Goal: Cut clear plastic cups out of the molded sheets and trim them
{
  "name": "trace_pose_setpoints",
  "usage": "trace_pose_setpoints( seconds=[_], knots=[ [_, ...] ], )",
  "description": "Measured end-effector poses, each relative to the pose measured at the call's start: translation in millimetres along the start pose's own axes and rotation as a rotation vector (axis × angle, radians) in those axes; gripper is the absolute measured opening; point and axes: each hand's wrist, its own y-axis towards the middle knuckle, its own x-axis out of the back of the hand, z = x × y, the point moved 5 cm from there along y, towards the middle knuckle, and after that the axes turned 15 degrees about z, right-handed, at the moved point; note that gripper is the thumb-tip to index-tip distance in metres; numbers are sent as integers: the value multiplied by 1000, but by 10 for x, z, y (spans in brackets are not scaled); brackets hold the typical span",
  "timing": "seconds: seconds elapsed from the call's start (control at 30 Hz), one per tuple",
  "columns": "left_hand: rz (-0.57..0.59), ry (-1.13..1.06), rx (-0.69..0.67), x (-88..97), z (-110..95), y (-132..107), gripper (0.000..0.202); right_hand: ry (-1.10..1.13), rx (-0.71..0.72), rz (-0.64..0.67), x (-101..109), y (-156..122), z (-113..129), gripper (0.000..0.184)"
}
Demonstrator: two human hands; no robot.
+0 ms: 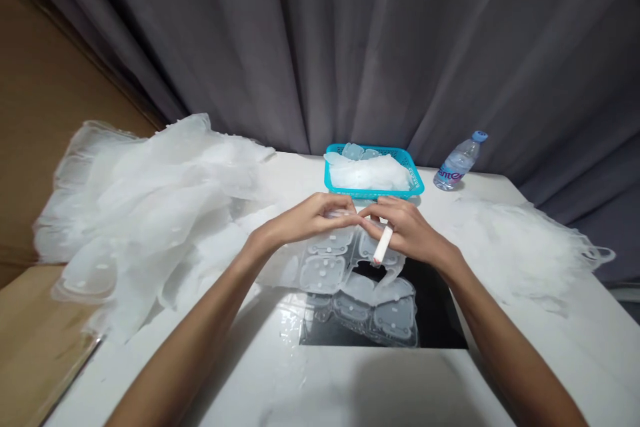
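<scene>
In the middle of the table my left hand point(330, 212) is closed in a pinch at the far edge of a translucent moulded plastic sheet point(323, 273). The sheet has several rounded panels with small raised dots, and an opening shows at its right side. Fingertips of my right hand point(403, 223) meet those of the left. A short white stick-like tool point(383, 245) with a reddish end is held in the right hand, pointing down toward me. Under the sheet lies a black rectangular mat point(440, 320). The fingers partly hide the sheet's far edge.
A large heap of whitish translucent sheets point(150, 207) covers the left side. Behind my hands stands a turquoise basket point(373, 195) with more white pieces. A water bottle point(457, 163) and a pile of thin scrap frames point(525, 250) are on the right. Grey curtain point(350, 47) hangs behind.
</scene>
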Motion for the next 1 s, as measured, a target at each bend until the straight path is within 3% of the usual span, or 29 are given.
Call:
trace_pose_setpoints(
  seconds=[0.17, 0.37, 0.67, 0.83, 1.0],
  knots=[
    [11, 38, 7, -58, 56, 41, 37, 56, -17, 68, -64, -23, -41, 20],
    [-70, 150, 14, -107, 106, 94, 24, -158, 28, 2, -159, -13, -72, 18],
    [-116, 85, -64, -149, 215, 189, 18, -369, 163, -95, -181, 3, -10, 18],
    [-148, 114, -42, -189, 279, 221, 22, -491, 241, -81, -267, 23, 20, 21],
    [-179, 125, 4, -205, 336, 211, 25, -454, 253, -47, -349, 22, -32, 23]
  ],
)
